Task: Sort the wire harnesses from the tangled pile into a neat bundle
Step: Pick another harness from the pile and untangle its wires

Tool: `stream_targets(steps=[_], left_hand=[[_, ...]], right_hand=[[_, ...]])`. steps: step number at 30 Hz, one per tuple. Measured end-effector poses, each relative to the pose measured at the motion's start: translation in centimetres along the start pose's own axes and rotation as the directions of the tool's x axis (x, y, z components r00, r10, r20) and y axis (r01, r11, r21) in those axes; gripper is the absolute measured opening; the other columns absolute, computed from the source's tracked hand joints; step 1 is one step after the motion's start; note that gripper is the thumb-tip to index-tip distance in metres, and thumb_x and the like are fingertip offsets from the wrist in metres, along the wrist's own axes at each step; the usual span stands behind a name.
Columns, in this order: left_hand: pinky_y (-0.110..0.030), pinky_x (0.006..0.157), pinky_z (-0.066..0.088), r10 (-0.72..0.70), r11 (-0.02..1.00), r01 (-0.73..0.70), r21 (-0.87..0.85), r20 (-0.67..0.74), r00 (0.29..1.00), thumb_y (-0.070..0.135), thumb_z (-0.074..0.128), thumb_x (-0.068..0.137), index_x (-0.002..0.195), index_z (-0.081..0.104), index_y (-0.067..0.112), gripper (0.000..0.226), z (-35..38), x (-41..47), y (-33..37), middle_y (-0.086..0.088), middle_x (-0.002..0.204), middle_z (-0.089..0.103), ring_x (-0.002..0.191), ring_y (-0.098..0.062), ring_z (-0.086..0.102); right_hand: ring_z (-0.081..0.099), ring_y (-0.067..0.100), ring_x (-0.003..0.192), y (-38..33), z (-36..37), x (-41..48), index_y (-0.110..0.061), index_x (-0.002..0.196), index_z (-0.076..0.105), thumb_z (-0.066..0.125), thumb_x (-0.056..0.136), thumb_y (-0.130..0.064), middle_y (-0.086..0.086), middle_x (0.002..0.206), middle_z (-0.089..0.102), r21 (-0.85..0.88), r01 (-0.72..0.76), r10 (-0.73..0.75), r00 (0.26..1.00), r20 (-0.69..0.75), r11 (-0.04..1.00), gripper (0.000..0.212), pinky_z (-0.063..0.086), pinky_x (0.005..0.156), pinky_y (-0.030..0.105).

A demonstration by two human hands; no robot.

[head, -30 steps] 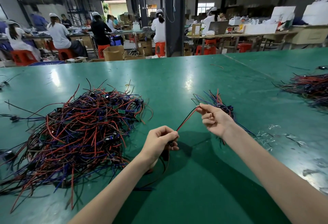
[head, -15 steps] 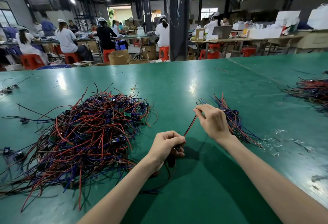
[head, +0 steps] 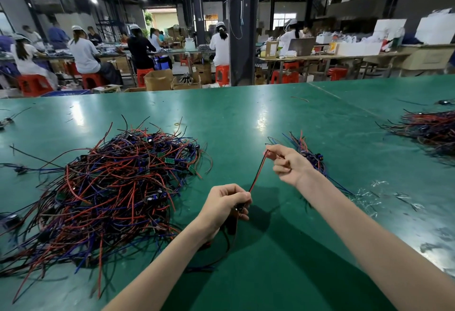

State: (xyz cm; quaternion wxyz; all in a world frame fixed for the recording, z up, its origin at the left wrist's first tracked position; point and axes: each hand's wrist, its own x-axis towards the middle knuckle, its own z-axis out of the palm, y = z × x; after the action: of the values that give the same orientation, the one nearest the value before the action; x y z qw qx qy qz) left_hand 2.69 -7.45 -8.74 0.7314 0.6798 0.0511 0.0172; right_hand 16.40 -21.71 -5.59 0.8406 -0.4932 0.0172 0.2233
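On the green table both hands hold one harness, a red wire paired with a black one, drawn taut and slanting from the left hand up toward one o'clock to the right hand; the left hand is closed in a loose fist, fingers curled round the lower end of the harness, where a small dark part shows at the fingertips; slack wire loops out beneath the fist toward six o'clock, down to the table; the right hand pinches the upper end between thumb and forefinger, its other fingers curled in toward the palm; the taut stretch of the harness is off the table, near the middle of the view; the tangled pile of red, blue and black wires with small green boards lies at nine o'clock from the left hand, just beside that forearm; a small bundle of wires lies just behind the right hand, at about two o'clock from it, partly hidden by the wrist; bits of clear plastic lie at three o'clock from the right wrist; another heap of wires sits at the far right of the view; at twelve o'clock, beyond the table, a dark pillar stands among workers seated on red stools at benches, with cardboard boxes on the floor.
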Motion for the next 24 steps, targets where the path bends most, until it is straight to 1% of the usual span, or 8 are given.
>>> stream_targets(steps=[4,9,11,13,15,18,21,24], left_hand=[[-0.023,0.047,0.048,-0.019,1.0,0.019,0.01,0.015,1.0,0.0,0.058,0.088,0.065,0.062,0.003,0.024,-0.1,0.0,0.1,-0.005,0.058,0.06,0.047,-0.013,0.053],[-0.023,0.049,0.05,-0.004,0.999,0.001,-0.052,-0.047,0.999,-0.001,0.058,0.087,0.065,0.063,0.004,0.024,-0.4,0.2,0.4,-0.006,0.06,0.059,0.049,-0.012,0.053],[-0.021,0.051,0.049,0.013,0.996,-0.023,-0.083,-0.109,0.994,0.001,0.06,0.087,0.066,0.065,0.007,0.022,-0.5,0.3,0.5,-0.001,0.062,0.061,0.054,-0.008,0.053],[-0.017,0.051,0.045,0.026,0.995,-0.042,-0.09,-0.171,0.985,0.004,0.062,0.086,0.068,0.067,0.011,0.019,-0.7,0.4,0.7,0.005,0.064,0.065,0.057,-0.003,0.054],[-0.016,0.05,0.039,0.027,0.992,-0.053,-0.112,-0.225,0.974,0.007,0.064,0.085,0.071,0.068,0.014,0.017,-0.9,0.4,1.0,0.008,0.066,0.065,0.058,0.0,0.052],[-0.015,0.048,0.04,-0.01,0.976,-0.049,-0.212,-0.268,0.963,0.006,0.063,0.085,0.074,0.069,0.013,0.014,-1.2,0.4,1.3,0.004,0.065,0.065,0.057,-0.004,0.053],[-0.019,0.05,0.044,-0.056,0.964,-0.019,-0.266,-0.274,0.96,0.008,0.062,0.086,0.081,0.068,0.011,0.008,-1.2,0.2,1.4,-0.001,0.066,0.063,0.057,-0.012,0.055],[-0.026,0.054,0.04,-0.092,0.964,0.011,-0.265,-0.293,0.952,0.01,0.065,0.085,0.083,0.069,0.011,0.005,-1.3,0.2,1.2,-0.004,0.071,0.055,0.06,-0.017,0.046]], right_hand=[[0.024,0.003,0.021,0.0,0.7,0.6,-0.01,0.069,0.046,0.049,0.092,-0.003,0.002,0.048,0.06,-0.04,-0.055,0.055,0.998,-0.007,0.998,0.024,0.015,0.024,0.011],[0.026,0.003,0.023,0.8,1.8,1.1,-0.007,0.068,0.052,0.057,0.09,-0.005,0.002,0.048,0.063,-0.135,0.056,-0.064,0.996,-0.055,0.989,0.023,0.017,0.026,0.011],[0.033,0.001,0.027,1.3,2.0,0.7,-0.006,0.076,0.058,0.061,0.091,-0.013,0.002,0.055,0.067,-0.174,0.122,-0.137,0.988,-0.074,0.977,0.017,0.022,0.029,0.012],[0.039,0.004,0.03,2.4,2.0,-0.4,-0.008,0.086,0.06,0.059,0.093,-0.026,0.003,0.068,0.071,-0.262,0.117,-0.137,0.989,-0.06,0.958,0.019,0.027,0.031,0.014],[0.043,0.007,0.033,4.1,2.1,-2.0,-0.01,0.092,0.061,0.056,0.093,-0.036,0.004,0.079,0.071,-0.378,0.097,-0.107,0.994,-0.004,0.921,0.026,0.03,0.034,0.016],[0.045,0.01,0.034,6.1,2.4,-4.4,-0.008,0.086,0.065,0.058,0.091,-0.037,0.003,0.074,0.07,-0.513,0.145,-0.072,0.985,0.159,0.846,0.03,0.029,0.033,0.016],[0.045,0.009,0.033,7.0,2.8,-5.9,-0.007,0.076,0.065,0.065,0.087,-0.025,0.003,0.07,0.067,-0.547,0.211,-0.038,0.95,0.309,0.81,0.021,0.029,0.03,0.016],[0.045,0.008,0.033,7.4,3.0,-6.6,-0.007,0.078,0.068,0.071,0.081,-0.014,0.0,0.064,0.066,-0.555,0.242,-0.051,0.94,0.338,0.796,0.008,0.03,0.03,0.017]])
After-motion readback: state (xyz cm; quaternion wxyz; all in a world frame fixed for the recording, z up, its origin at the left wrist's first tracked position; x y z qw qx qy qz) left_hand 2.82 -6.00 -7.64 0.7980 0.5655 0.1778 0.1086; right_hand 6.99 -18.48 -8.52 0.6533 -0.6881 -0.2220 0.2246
